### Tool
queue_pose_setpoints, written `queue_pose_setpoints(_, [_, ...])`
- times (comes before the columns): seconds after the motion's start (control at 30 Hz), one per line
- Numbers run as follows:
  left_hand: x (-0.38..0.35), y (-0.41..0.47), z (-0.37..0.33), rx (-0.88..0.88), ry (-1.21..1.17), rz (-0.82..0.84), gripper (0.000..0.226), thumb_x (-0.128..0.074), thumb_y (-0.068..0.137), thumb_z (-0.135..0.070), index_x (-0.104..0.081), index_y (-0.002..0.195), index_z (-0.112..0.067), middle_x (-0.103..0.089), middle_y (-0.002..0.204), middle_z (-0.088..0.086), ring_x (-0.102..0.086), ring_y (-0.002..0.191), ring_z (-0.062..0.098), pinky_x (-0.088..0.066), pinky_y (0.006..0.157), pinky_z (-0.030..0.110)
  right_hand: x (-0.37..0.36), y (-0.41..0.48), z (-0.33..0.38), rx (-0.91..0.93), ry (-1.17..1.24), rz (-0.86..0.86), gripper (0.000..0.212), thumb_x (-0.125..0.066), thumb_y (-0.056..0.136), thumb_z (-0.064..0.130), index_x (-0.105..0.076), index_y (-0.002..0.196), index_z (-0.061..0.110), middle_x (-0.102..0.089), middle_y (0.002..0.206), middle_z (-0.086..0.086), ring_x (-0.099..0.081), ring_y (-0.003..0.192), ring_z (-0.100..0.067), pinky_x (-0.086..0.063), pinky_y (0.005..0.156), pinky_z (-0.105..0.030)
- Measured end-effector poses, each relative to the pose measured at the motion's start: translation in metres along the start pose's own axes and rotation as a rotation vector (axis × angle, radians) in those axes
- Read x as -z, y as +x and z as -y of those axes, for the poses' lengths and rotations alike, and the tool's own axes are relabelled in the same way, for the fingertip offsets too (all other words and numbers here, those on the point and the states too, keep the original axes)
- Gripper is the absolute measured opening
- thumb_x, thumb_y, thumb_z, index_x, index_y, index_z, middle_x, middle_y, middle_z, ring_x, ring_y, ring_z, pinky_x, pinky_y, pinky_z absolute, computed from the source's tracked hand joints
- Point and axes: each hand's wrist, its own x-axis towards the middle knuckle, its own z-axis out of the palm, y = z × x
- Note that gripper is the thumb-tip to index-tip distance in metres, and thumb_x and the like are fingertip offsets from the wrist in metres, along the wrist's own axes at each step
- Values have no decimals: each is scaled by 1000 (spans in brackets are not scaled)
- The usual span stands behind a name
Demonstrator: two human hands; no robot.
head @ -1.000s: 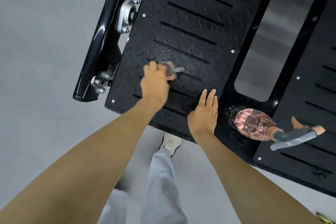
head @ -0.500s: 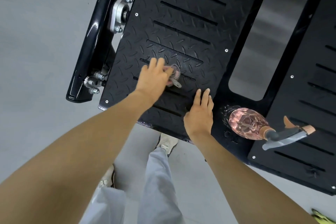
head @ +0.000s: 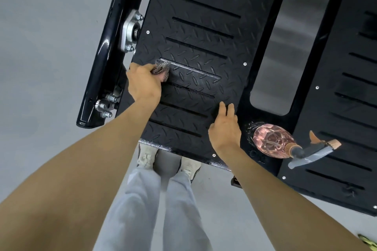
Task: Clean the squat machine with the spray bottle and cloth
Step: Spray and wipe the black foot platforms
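Leftward moves my left hand (head: 142,85), gripping the cloth (head: 162,68); my right hand (head: 224,130) lies flat. Cloth may snag in a slot (head: 190,90).

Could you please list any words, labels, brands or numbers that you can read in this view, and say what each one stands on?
No text here can be read.
Faint mark on the squat machine footplate, beside the base of the spray bottle: too blurred to read.
Spray bottle: no label shows.
Cloth: woven pattern only, no print.
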Motion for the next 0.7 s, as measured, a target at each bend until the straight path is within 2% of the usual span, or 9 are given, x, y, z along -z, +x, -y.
queue_pose_setpoints(0.1, [7, 5, -13, -149, 37, -22, 37, -52, 94, -10, -58, 130, -16, -46, 119, 11, -41, 116, 27, -40, 72, 34, 6, 2, 2, -35, 38, -2, 72, -51, 93, 10, -10, 152, 11, -4, 158, -16, -37, 131, -30, -42, 101, -35])
queue_pose_setpoints(0.23, [0, 27, -21, -167, 192, 39, 47, -47, 89, 4, -53, 132, -12, -43, 125, 14, -38, 118, 32, -44, 76, 39, 11, 10, 1, -64, 20, -26, 69, -49, 92, 9, -13, 151, 9, -6, 157, -17, -39, 129, -30, -41, 101, -35])
queue_pose_setpoints(0.33, [-11, 23, -25, -226, 387, 155, 43, -50, 90, -1, -47, 132, -6, -39, 130, 15, -36, 120, 32, -45, 75, 39, 15, 18, -1, -40, -60, -52, 69, -51, 93, 14, -14, 151, 7, -7, 157, -17, -35, 131, -31, -38, 104, -37])
queue_pose_setpoints(0.43, [-21, 10, -35, -290, 430, 194, 36, -50, 93, -10, -46, 128, -5, -37, 130, 13, -35, 120, 30, -42, 72, 35, 22, 32, 1, -1, -100, -49, 71, -51, 93, 14, -10, 151, 6, -2, 159, -14, -20, 141, -30, -27, 114, -39])
queue_pose_setpoints(0.53, [-37, -5, -54, -457, 460, 259, 37, -50, 93, -12, -46, 129, -9, -36, 129, 12, -34, 120, 28, -47, 76, 35, 29, 45, 5, -33, -59, -45, 71, -50, 93, 12, -11, 151, 5, -2, 159, -13, -13, 145, -28, -23, 116, -39])
queue_pose_setpoints(0.6, [-50, -21, -71, -586, 448, 339, 38, -50, 92, -10, -46, 130, -10, -35, 130, 11, -34, 121, 28, -47, 79, 35, 32, 51, 9, -86, -1, -42, 66, -50, 92, 10, -18, 149, 3, -6, 159, -12, -15, 144, -28, -26, 115, -40])
queue_pose_setpoints(0.7, [-68, -43, -91, -734, 469, 405, 31, -45, 95, -8, -50, 126, -7, -35, 131, 10, -35, 121, 27, -47, 81, 35, 34, 56, 12, -157, 88, -43, 49, -54, 90, 10, -41, 136, 4, -13, 158, -10, -24, 141, -28, -34, 109, -44])
